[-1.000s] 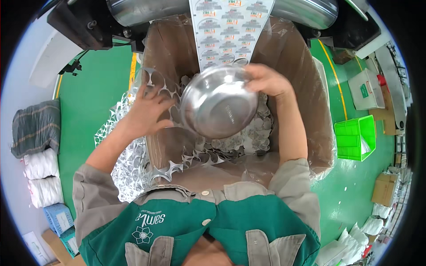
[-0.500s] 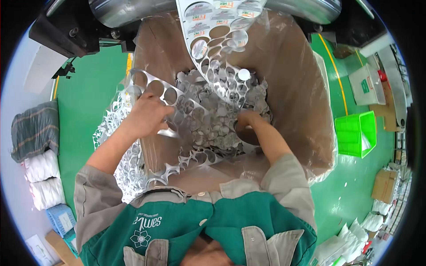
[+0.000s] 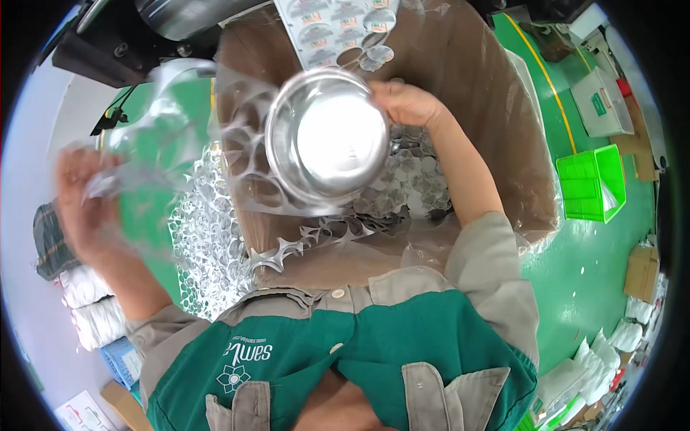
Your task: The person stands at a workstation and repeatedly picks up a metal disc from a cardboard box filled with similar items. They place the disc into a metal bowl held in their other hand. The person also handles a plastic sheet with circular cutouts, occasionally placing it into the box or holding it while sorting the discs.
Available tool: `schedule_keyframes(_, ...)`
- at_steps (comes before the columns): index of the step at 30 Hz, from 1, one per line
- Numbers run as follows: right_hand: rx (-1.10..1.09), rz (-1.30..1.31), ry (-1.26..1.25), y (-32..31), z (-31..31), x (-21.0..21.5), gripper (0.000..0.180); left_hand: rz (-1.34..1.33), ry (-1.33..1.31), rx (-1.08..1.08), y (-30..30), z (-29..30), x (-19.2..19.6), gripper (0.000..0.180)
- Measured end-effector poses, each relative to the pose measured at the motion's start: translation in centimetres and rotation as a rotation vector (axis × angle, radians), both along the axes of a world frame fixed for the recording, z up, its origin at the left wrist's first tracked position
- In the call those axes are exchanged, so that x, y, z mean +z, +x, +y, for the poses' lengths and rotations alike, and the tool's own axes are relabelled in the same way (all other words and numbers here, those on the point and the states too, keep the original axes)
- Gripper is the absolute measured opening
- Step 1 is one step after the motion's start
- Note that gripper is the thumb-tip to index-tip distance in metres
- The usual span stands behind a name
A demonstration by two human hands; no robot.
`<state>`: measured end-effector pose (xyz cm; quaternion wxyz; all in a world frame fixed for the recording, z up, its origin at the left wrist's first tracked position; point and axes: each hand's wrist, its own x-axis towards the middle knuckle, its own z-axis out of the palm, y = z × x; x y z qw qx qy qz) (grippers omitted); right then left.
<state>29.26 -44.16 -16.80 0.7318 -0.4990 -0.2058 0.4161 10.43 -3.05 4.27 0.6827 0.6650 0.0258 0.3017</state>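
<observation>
My right hand grips the rim of a shiny round metal bowl, which is tilted with its inside toward me above the lined brown box. Out to the left, my left hand is smeared by motion. It grips a strip of punched white sheet full of round holes, which stretches across to the bowl, also blurred. Inside the box lies a heap of round silvery discs, partly hidden by the bowl. A printed sheet of round labels hangs down at the far side.
Metal rollers and a black machine frame stand at the far left. A pile of punched scrap strips lies left of the box. On the green floor to the right is a bright green crate, with cartons and bags beyond.
My right hand has come up out of the disc heap with the metal bowl. My left hand has swung left, pulling the punched strip away from the box.
</observation>
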Motion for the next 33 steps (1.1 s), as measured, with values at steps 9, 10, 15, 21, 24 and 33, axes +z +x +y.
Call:
schedule_keyframes(9,0.579,-0.825,-1.564,-1.6,-3.9,-12.3,0.050,0.214,1.406,0.449,-2.2,4.3,1.9,0.029)
schedule_keyframes(10,0.714,-0.792,-1.525,-1.6,-3.2,-9.1,0.050,0.314,1.067,0.291,-0.7,-0.3,1.0,0.031)
schedule_keyframes(15,0.160,-0.502,-0.580,0.7,-1.6,3.1,0.053,0.177,1.546,-0.530,4.8,-8.9,-8.8,0.041)
schedule_keyframes(21,-0.216,0.092,0.692,2.5,-3.4,-0.4,0.059,0.339,1.720,-0.670,5.4,-10.0,-12.4,0.038)
schedule_keyframes(24,-0.934,0.035,-0.485,3.9,-9.4,-18.5,0.063,0.273,1.706,-0.710,6.4,-11.0,-13.4,0.041)
schedule_keyframes(33,0.716,-0.651,-1.451,-1.4,-2.7,-12.2,0.049,0.359,1.800,-0.693,6.3,-11.2,-12.9,0.035)
